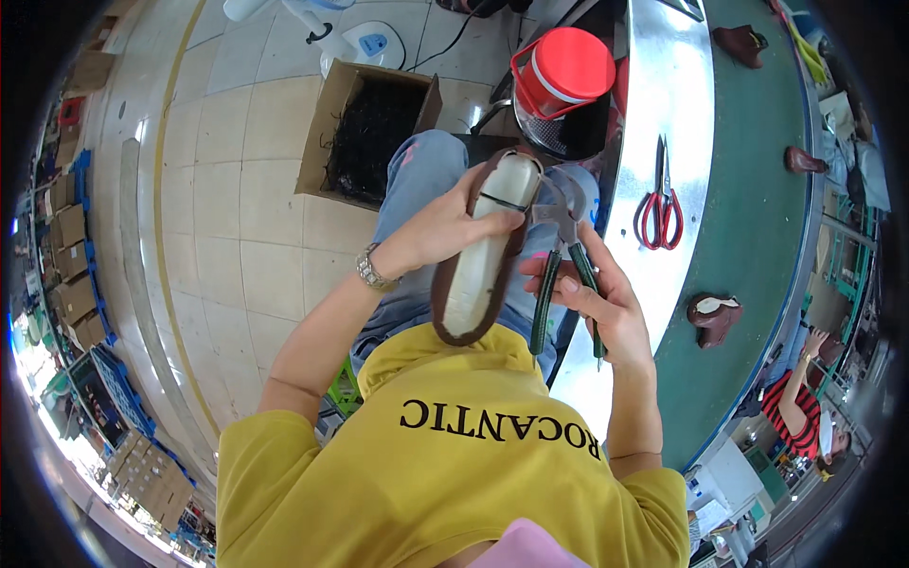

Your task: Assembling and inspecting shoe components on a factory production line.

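The left hand [440, 227] grips a long, brown, pale-soled shoe [476, 279]; the right hand [611, 308] holds green-handled metal pincers [565, 225]. Best bite clear of that left thumb [499, 222]!

Pliers [567, 228]: bare metal, plastic-looking grips;
Shoe sole [476, 275]: smooth, faintly glossy;
Scissors [664, 172]: metal blades, plastic-looking loops;
Bench [669, 85]: polished, reflective metal;
Bucket [575, 66]: smooth, glossy plastic;
Carton [329, 123]: matt cardboard;
Shirt [445, 483]: matt cloth;

Left hand [450, 230]: fingers largely hidden behind the shoe [441, 301]. Upper mostly concealed by the pale sole [476, 275]. Carton [320, 128] contents (a black mass [374, 142]) unresolvable. Pink item [528, 546] cut off by lower edge. Co-worker [795, 412] at right rim: small, distorted.
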A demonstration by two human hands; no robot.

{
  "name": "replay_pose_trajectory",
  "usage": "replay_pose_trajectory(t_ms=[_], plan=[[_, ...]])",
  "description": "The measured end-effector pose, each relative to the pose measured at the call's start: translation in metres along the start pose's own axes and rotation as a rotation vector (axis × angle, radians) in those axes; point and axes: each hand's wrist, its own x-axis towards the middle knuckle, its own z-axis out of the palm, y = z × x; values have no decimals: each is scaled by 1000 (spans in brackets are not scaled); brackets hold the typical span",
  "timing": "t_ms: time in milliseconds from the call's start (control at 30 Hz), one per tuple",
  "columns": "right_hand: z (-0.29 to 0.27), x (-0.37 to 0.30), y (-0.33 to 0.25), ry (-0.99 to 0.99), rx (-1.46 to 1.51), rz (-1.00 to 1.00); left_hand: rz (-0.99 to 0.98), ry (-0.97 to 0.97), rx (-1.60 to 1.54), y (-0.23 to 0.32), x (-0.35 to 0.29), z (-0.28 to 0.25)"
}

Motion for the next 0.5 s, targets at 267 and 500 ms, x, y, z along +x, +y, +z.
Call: replay_pose_trajectory(t_ms=[267,500], plan=[[7,27,-4,-19,114,113,161,57,9,-19,5,-7],[3,47,-22,-86,-70,148,127,79,-231,-4,36,-5]])
